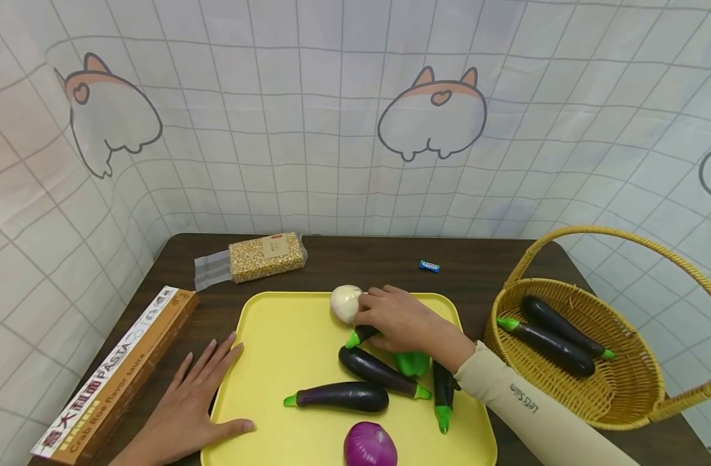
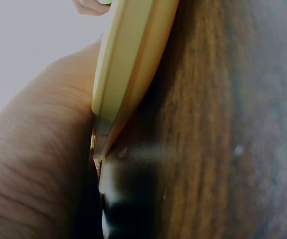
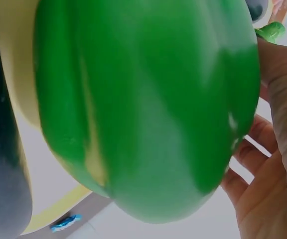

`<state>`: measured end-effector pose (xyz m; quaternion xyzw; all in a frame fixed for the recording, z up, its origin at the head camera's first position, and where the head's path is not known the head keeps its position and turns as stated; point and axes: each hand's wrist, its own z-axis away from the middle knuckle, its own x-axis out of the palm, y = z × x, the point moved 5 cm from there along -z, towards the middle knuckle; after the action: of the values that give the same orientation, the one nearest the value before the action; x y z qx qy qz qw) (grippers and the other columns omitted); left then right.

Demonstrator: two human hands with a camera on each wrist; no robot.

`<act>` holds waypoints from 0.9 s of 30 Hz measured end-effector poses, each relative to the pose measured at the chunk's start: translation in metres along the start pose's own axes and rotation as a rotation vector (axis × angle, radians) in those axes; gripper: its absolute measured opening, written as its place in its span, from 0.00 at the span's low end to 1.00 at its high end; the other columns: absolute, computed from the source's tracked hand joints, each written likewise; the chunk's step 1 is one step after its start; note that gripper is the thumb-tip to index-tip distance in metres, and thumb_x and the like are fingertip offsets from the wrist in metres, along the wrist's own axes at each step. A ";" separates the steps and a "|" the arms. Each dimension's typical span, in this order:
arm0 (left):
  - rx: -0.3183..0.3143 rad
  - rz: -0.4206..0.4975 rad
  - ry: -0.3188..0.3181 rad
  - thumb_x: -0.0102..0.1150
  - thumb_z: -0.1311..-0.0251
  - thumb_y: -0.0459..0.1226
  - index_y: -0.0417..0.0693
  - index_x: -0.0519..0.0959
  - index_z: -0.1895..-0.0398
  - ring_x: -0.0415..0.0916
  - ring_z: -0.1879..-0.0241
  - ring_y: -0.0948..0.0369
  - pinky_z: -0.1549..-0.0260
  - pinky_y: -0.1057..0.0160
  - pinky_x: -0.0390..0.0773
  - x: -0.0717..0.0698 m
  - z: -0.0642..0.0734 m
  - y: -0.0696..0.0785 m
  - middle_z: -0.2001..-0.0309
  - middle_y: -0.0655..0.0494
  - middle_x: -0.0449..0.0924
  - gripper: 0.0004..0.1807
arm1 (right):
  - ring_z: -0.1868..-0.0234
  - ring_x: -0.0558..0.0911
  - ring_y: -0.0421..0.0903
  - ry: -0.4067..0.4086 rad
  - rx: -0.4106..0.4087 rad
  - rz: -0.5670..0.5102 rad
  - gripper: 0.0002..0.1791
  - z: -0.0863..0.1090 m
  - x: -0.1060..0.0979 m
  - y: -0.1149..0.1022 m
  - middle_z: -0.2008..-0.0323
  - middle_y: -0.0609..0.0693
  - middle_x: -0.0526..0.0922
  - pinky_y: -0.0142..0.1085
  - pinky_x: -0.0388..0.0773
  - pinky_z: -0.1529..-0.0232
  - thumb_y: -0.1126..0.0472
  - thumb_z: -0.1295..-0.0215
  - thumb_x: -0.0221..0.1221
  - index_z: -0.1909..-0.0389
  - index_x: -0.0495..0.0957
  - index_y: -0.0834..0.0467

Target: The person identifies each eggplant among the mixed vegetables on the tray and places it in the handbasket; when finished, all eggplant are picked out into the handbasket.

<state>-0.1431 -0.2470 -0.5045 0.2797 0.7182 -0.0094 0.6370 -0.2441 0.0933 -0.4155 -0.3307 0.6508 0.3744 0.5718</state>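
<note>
My right hand [image 1: 397, 318] reaches over the far part of the yellow tray [image 1: 285, 323], its fingers curled round an eggplant [image 1: 364, 333] whose green stem end sticks out to the left. Most of that eggplant is hidden under the hand. A green bell pepper [image 3: 148, 109] fills much of the right wrist view, close to the palm. Just beyond the fingers sits a white onion [image 1: 345, 304]. My left hand [image 1: 195, 395] rests spread on the tray's left rim, thumb over the inside. Two eggplants lie mid-tray, a nearer one [image 1: 344, 397] and another [image 1: 381, 371].
Another eggplant [image 1: 443, 395] lies at the tray's right, a purple onion [image 1: 370, 445] in front. A wicker basket [image 1: 629, 323] at right holds two eggplants. A pasta box [image 1: 119, 369] lies left; a bag of corn kernels [image 1: 268, 257] and a small blue packet [image 1: 429, 266] lie behind.
</note>
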 end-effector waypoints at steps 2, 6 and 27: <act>0.004 -0.001 0.001 0.73 0.51 0.71 0.55 0.50 0.12 0.47 0.19 0.39 0.23 0.39 0.34 0.000 0.000 0.001 0.14 0.53 0.44 0.68 | 0.57 0.76 0.45 0.018 -0.008 -0.003 0.13 0.000 -0.003 -0.001 0.57 0.43 0.79 0.40 0.75 0.55 0.51 0.37 0.75 0.54 0.87 0.45; 0.007 0.002 0.004 0.73 0.51 0.71 0.55 0.51 0.12 0.48 0.20 0.39 0.23 0.39 0.34 -0.001 -0.001 0.002 0.14 0.54 0.45 0.68 | 0.60 0.74 0.44 0.054 -0.031 0.016 0.12 -0.001 -0.011 -0.006 0.59 0.43 0.78 0.38 0.74 0.57 0.49 0.35 0.73 0.53 0.87 0.45; -0.002 -0.011 0.007 0.73 0.50 0.70 0.57 0.51 0.12 0.47 0.19 0.40 0.23 0.39 0.33 0.001 0.000 0.002 0.14 0.55 0.44 0.67 | 0.66 0.69 0.43 0.226 -0.111 0.082 0.11 0.002 -0.034 -0.023 0.63 0.46 0.71 0.31 0.65 0.76 0.53 0.33 0.62 0.53 0.78 0.51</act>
<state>-0.1423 -0.2446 -0.5042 0.2754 0.7220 -0.0112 0.6347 -0.2194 0.0836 -0.3840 -0.3749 0.7024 0.3933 0.4598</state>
